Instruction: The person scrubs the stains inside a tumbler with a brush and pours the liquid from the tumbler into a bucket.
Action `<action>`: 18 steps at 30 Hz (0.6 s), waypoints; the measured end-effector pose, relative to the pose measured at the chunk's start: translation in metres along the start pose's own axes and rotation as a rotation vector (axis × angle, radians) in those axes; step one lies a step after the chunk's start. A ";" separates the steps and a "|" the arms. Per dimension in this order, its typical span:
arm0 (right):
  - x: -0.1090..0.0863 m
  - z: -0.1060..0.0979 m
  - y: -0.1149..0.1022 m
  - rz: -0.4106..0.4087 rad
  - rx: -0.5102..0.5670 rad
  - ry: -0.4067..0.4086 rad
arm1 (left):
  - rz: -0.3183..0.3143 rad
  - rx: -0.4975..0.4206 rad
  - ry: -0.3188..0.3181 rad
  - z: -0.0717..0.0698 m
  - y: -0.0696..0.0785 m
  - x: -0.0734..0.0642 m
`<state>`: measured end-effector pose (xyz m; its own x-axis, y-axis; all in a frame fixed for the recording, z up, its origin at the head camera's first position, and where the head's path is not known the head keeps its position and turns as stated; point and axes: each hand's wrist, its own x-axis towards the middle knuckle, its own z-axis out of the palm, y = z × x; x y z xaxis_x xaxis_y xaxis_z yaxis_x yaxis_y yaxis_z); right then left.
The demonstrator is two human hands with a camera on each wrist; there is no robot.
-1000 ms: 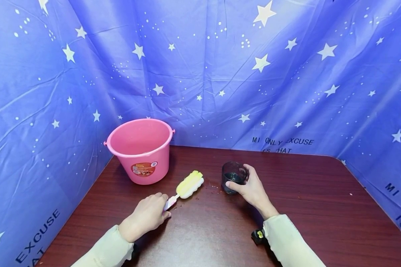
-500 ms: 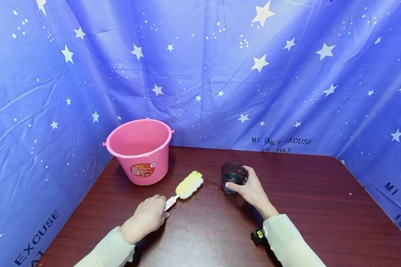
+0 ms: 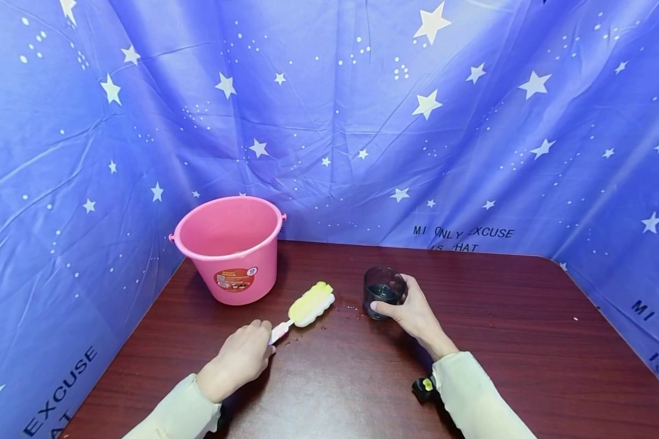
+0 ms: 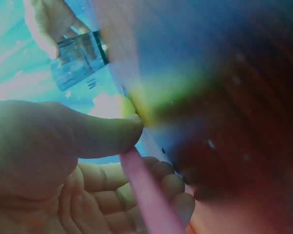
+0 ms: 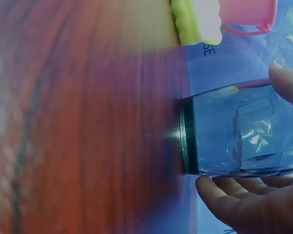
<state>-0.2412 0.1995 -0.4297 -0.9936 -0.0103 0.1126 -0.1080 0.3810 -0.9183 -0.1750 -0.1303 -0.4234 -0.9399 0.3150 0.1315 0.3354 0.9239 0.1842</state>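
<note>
A cup brush with a yellow and white sponge head (image 3: 311,304) lies low over the table. My left hand (image 3: 240,353) holds its pale handle (image 3: 279,333), with the fingers over the top. In the left wrist view the pinkish handle (image 4: 149,192) runs between the thumb and the loosely bent fingers (image 4: 115,195). To the right, a dark see-through glass (image 3: 383,291) stands upright on the table. My right hand (image 3: 414,311) grips it from the right, thumb on the near side. The right wrist view shows the glass (image 5: 244,131) between thumb and fingers; whether it holds liquid I cannot tell.
A pink bucket (image 3: 236,244) with a round label stands at the back left of the dark red wooden table (image 3: 505,329). Small drops (image 3: 354,309) lie between the brush and the glass. A blue star-patterned curtain (image 3: 329,122) hangs behind the table and at both sides.
Almost nothing moves. My left thumb draws slightly in toward the brush handle. The glass and my right hand keep their place, and the view shifts very little.
</note>
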 end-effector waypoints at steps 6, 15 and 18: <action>0.000 0.000 0.000 0.017 0.028 -0.001 | 0.001 -0.016 0.032 0.000 -0.002 -0.001; -0.001 0.001 -0.001 0.041 0.032 0.006 | 0.007 0.008 0.116 0.003 -0.004 0.000; -0.001 0.001 0.000 0.041 0.030 0.005 | 0.002 0.021 0.135 0.003 -0.005 0.000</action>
<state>-0.2405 0.1983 -0.4300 -0.9970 0.0095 0.0765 -0.0682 0.3535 -0.9329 -0.1774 -0.1344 -0.4277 -0.9216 0.2860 0.2625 0.3347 0.9280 0.1638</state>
